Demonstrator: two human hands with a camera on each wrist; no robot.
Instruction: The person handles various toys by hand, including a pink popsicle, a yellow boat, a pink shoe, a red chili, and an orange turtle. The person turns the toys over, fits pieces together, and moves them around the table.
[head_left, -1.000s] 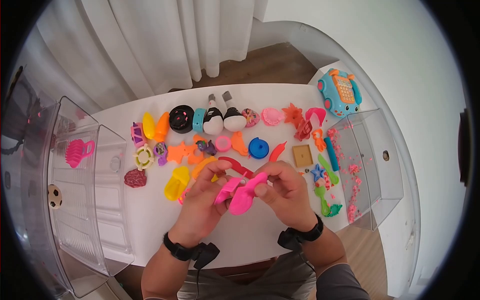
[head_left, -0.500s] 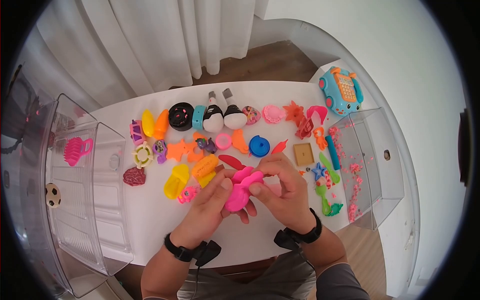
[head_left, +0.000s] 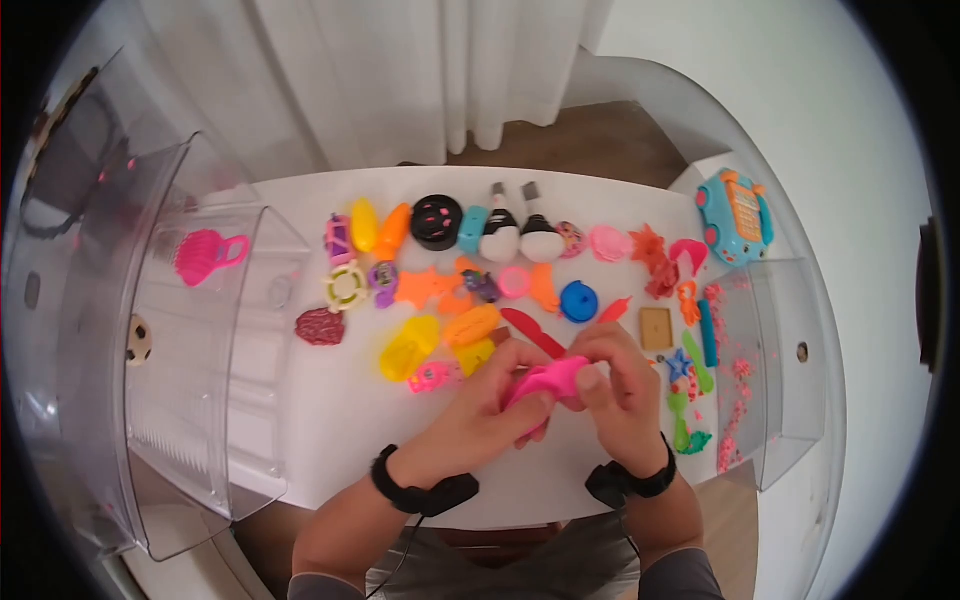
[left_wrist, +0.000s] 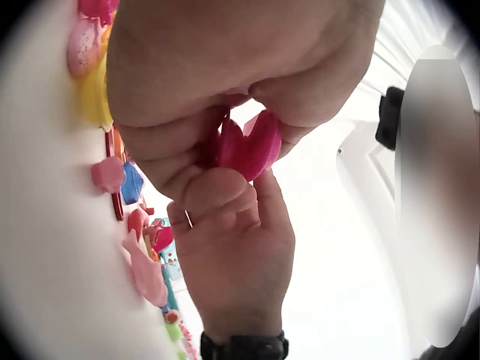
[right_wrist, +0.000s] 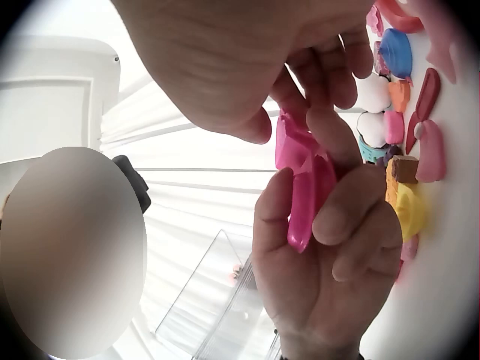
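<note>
One yellow toy (head_left: 410,348) lies left of the pink toy (head_left: 552,377) on the counter (head_left: 340,425), spaced perhaps for easy viewing. Left hand (head_left: 485,405): closed around the pink toy's left part, likely to steady it. Right hand (head_left: 628,405): pinches its right end, probably for control. Green spoon (head_left: 681,425): right of the pink toy, untouched.

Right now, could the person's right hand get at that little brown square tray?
Probably yes. The brown square tray lies on the table just beyond the right hand, with nothing covering it. That hand is pinching the pink toy, though, so it would likely have to let go first.
</note>
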